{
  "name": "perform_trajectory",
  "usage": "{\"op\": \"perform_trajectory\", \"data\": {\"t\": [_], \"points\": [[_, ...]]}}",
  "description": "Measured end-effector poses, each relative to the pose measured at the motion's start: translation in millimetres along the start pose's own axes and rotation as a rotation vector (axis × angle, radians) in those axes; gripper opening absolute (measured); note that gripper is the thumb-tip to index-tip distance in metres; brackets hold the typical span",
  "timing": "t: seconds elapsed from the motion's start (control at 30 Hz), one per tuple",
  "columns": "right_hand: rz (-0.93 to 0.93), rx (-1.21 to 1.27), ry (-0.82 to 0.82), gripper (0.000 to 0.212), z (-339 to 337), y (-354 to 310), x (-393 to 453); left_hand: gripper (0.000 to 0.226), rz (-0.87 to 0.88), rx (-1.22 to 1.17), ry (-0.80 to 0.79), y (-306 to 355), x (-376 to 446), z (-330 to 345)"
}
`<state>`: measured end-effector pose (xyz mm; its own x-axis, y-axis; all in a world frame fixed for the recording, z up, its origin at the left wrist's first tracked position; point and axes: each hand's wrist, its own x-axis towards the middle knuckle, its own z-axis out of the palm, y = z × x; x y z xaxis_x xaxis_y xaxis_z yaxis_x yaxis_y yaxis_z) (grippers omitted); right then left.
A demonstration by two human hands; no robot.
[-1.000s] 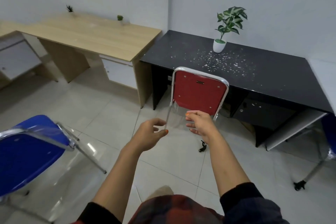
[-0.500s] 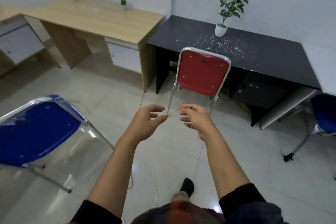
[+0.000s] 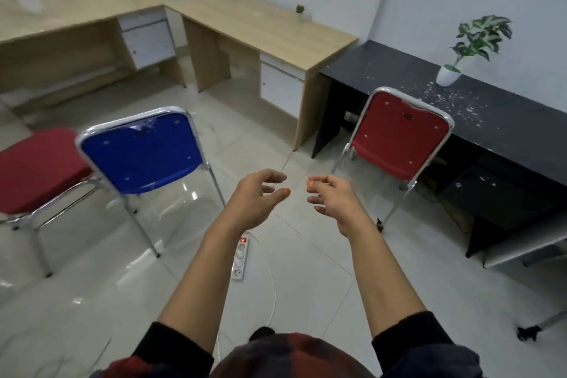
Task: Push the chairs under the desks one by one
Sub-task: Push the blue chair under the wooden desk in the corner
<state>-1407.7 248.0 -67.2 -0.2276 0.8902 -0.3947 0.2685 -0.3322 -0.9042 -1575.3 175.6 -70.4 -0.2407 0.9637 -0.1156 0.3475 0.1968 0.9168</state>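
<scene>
At 10 to 12 o'clock you see the wooden L-shaped desk (image 3: 264, 31) with its white drawer units, standing along the wall. At 2 o'clock, touching its end, stands the black desk (image 3: 503, 123), with white crumbs spread over the top and a potted plant (image 3: 472, 49) in a white pot near the wall. The red chair (image 3: 399, 135) stands at 1 o'clock, its seat partly under the black desk, its back turned to you. The blue chair (image 3: 139, 153) stands at 10 o'clock on the open tiled floor, well apart from the wooden desk, also with its back to you. Just beside it at 9 o'clock you see a second red chair (image 3: 36, 169), only its seat in view. A white power strip (image 3: 241, 258) with a lit red switch lies on the floor under your left forearm. Your left hand (image 3: 256, 199) and your right hand (image 3: 336, 199) hang in the air in the middle, near each other but apart; both have loosely curled fingers and hold nothing, and they touch no chair.
</scene>
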Motion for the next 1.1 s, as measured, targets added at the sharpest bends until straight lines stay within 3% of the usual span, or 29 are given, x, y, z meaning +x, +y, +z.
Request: {"op": "perform_trajectory", "data": {"t": [0.13, 0.33, 0.5, 0.8, 1.1], "points": [[-0.001, -0.006, -0.094, 0.014, 6, 17, -28, 0.029, -0.060, 0.033, 0.051, -4, -44, -1], [0.102, 0.066, -0.054, 0.005, 5, 53, -55, 0.030, -0.119, 0.109, 0.089, -12, -116, 6], [0.073, 0.005, -0.252, 0.007, 46, 59, -84, 0.033, -0.198, 0.128, 0.184, -38, -164, -5], [-0.022, -0.112, -0.333, 0.009, 98, 29, -85, 0.036, -0.204, 0.127, 0.248, -51, -163, -45], [-0.089, -0.244, -0.365, 0.019, 207, -19, -57, 0.036, -0.197, 0.089, 0.322, -79, -126, -149]]}}
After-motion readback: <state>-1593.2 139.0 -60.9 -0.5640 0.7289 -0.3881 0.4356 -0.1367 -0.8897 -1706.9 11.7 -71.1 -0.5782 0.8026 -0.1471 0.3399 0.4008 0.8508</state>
